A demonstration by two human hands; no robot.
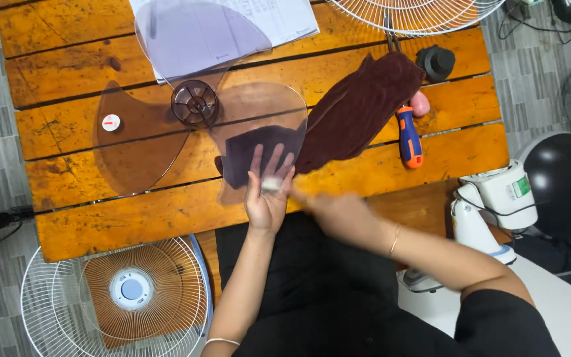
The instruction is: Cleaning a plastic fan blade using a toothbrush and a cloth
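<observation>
We look down on an orange wooden table (74, 225). Our left hand (267, 198) lies palm up with an open grip under one lobe of a clear, smoky three-lobed fan blade (193, 125), which rests flat near the table's middle. Our right hand (338, 211) is blurred beside it, touching a dark maroon cloth (358, 106); we cannot tell its grip. An orange-and-blue screwdriver (409, 139) lies just right of the cloth. A white fan guard (117, 297) sits below the table.
</observation>
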